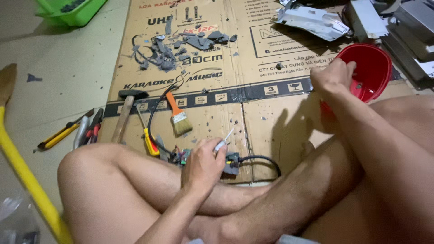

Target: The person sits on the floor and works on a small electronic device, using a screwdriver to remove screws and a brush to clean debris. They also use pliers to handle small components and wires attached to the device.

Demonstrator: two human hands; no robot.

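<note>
The left hand (202, 163) pinches a small white-tipped tool (224, 141) over a circuit board (231, 161) lying on the cardboard (253, 122) between the knees. The right hand (333, 74) grips the rim of a red bowl (368, 72). Best to keep the board flat and the bowl steady.

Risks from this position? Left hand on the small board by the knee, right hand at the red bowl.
1. The left hand holds a thin tool against the circuit board right beside bare legs; a slip may jab skin.
2. The right hand grips the tilted red bowl; small parts inside might spill.
3. The black cable loops by the shin and could drag the board.
</note>
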